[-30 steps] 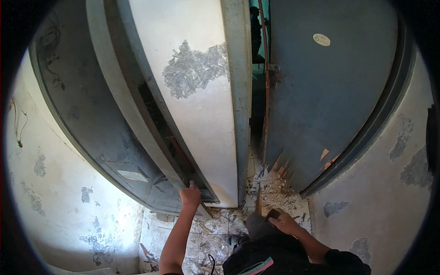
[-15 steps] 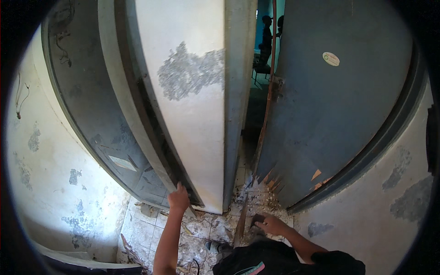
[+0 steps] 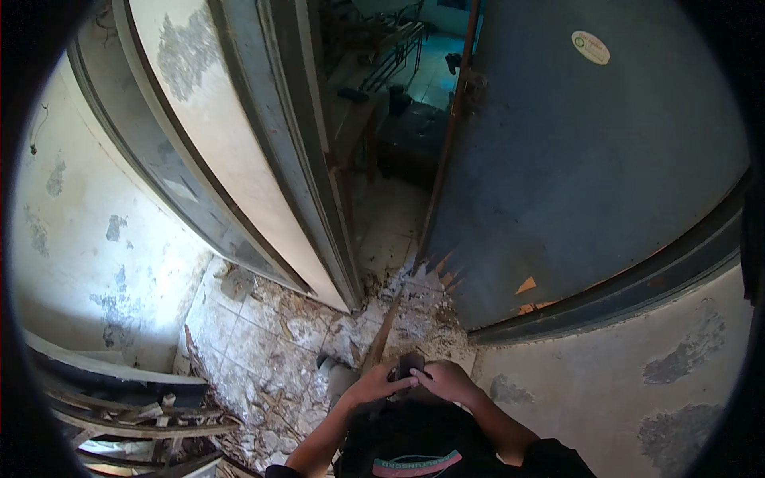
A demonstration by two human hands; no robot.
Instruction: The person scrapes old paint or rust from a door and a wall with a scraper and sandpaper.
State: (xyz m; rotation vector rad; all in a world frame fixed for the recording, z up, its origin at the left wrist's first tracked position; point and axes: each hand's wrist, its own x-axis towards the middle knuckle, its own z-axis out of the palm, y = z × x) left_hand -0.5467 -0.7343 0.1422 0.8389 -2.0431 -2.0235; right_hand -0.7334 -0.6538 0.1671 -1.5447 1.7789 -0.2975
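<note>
My hands meet low in front of my dark shirt, around a small dark rectangular object (image 3: 410, 365). Its kind I cannot make out. My left hand (image 3: 378, 384) grips it from the left, fingers closed on the near edge. From the right, my right hand (image 3: 449, 381) holds the same object, thumb laid along it. Just beyond the hands, a long splintered strip of wood (image 3: 385, 328) lies on the debris-strewn floor. The grey door (image 3: 582, 159) on the right stands ajar, its lower corner broken and splintered.
Through the gap beside the door, dim furniture such as a desk (image 3: 351, 131) shows. A white wall section with peeling paint (image 3: 231, 135) and a grey door frame (image 3: 279, 119) stand at the left. Broken wooden slats (image 3: 151, 426) pile up at lower left; rubble covers the tiles (image 3: 263, 342).
My left hand has left the grey frame at the left and joined my right hand on the dark object. The view has shifted, showing more of the room behind the door.
</note>
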